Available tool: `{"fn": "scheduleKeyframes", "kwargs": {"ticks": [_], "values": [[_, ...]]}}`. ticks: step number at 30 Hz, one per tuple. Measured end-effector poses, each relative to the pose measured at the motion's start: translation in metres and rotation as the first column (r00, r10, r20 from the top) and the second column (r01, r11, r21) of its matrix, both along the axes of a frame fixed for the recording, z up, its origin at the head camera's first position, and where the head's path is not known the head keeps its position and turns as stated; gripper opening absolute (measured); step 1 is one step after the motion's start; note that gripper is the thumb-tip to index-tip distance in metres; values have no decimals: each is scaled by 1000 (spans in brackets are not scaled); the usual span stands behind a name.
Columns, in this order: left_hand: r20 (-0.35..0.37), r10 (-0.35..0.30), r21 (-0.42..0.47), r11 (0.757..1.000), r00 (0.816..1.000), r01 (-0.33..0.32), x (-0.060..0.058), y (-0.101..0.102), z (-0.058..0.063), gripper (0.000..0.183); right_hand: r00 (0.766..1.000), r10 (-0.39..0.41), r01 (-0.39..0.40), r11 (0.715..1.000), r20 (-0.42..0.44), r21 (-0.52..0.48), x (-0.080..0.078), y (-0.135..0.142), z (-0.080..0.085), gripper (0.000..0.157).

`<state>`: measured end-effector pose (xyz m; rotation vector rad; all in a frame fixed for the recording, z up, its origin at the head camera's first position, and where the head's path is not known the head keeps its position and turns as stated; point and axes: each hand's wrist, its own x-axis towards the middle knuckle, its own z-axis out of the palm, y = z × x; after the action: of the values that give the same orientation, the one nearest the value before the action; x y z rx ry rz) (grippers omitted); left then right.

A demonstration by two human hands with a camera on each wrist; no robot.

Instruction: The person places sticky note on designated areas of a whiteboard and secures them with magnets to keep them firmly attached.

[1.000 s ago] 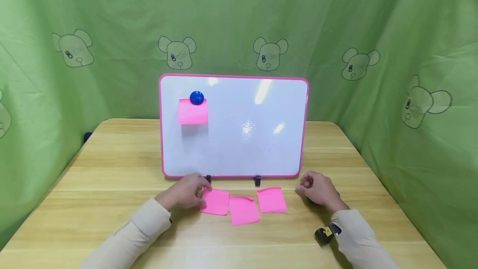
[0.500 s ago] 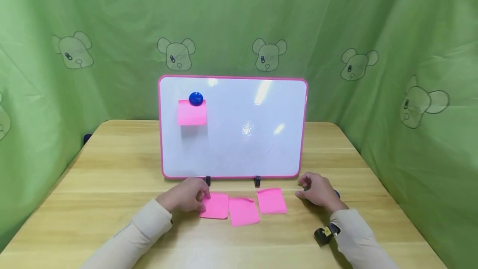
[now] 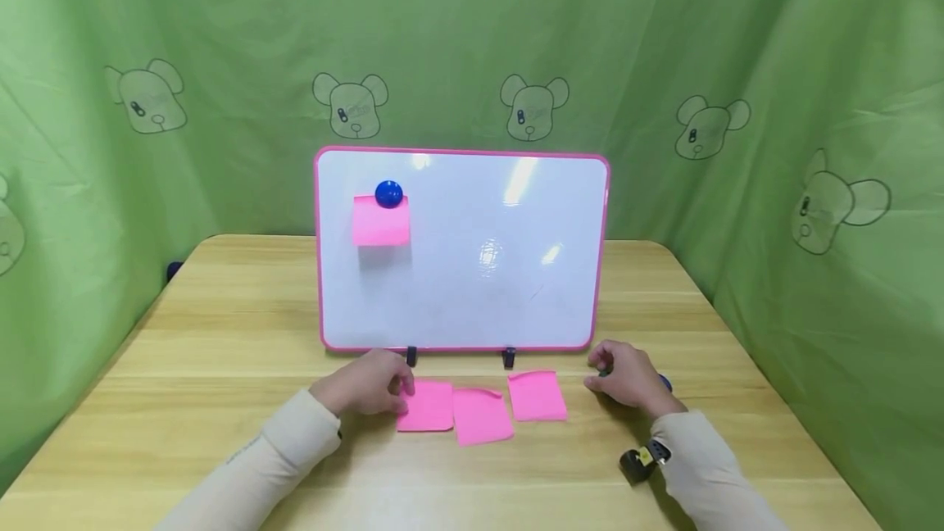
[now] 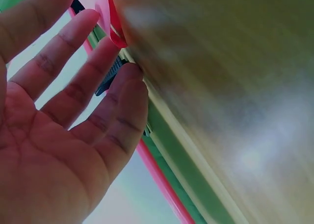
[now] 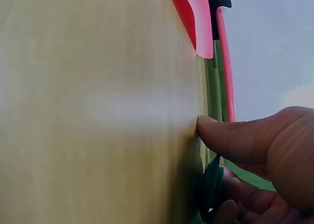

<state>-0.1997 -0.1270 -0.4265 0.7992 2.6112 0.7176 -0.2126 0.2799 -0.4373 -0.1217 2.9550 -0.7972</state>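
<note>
My left hand (image 3: 371, 383) rests at the left edge of a pink sticky note (image 3: 430, 406), thumb and fingertips touching it. In the left wrist view its fingers (image 4: 73, 91) are loosely bent, with a pink sheet beyond them. My right hand (image 3: 628, 375) lies low over the table, fingers curled round a small dark green magnet (image 5: 211, 187) that is partly hidden. A bit of something blue (image 3: 666, 383) shows behind that hand. Two more sticky notes, a middle one (image 3: 482, 416) and a right one (image 3: 537, 396), lie between the hands with curled top edges.
A pink-framed whiteboard (image 3: 472, 293) stands behind the notes on black feet (image 3: 509, 357). On it a blue round magnet (image 3: 388, 194) holds another pink note (image 3: 380, 224). A green curtain (image 3: 442, 23) surrounds the wooden table (image 3: 221, 334).
The left sticky note has turned slightly straighter and shifted toward me under my left fingers. Bits of green and blue have come into sight at my right hand, which barely moved.
</note>
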Motion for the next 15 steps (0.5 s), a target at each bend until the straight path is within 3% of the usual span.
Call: {"fn": "scheduleKeyframes", "kwargs": {"ticks": [7, 15], "values": [[-7, -23, 25, 999, 1000, 23, 2, 3, 1, 18, 1000, -3, 3, 1000, -1, 3, 0, 0, 0, 27], [-79, -30, -31, 999, 996, 28, 0, 8, -3, 30, 1000, -13, 13, 1000, -3, 6, 1, 0, -3, 26]]}}
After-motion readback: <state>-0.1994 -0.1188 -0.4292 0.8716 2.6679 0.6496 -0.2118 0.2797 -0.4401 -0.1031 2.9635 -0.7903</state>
